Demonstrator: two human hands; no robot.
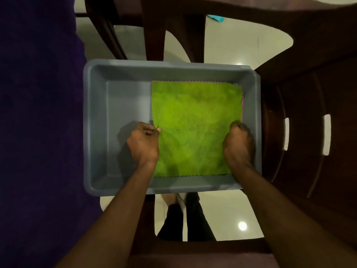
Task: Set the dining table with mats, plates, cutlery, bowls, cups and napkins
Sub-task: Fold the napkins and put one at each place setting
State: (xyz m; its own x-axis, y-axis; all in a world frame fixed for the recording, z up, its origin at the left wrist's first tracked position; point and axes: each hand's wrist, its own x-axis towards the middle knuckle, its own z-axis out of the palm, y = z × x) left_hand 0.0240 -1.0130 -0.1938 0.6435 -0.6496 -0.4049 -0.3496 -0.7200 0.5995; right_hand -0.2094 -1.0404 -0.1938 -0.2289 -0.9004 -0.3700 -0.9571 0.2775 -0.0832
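A bright green napkin (195, 124) with zigzag edges lies flat in the right part of a grey plastic tub (119, 105). A thin pink edge of another cloth shows under it along its far and right sides. My left hand (144, 142) pinches the napkin's left edge with curled fingers. Over at the right edge, my right hand (238, 144) grips the napkin close to the tub wall. Both forearms reach in over the tub's near rim.
The tub rests on a dark wooden chair seat (309, 132), with the chair's slatted back at the right. A purple cloth surface (38, 113) fills the left side. Glossy white floor tiles (231, 45) show beyond and below. A small teal item (215, 17) lies on the floor at the top.
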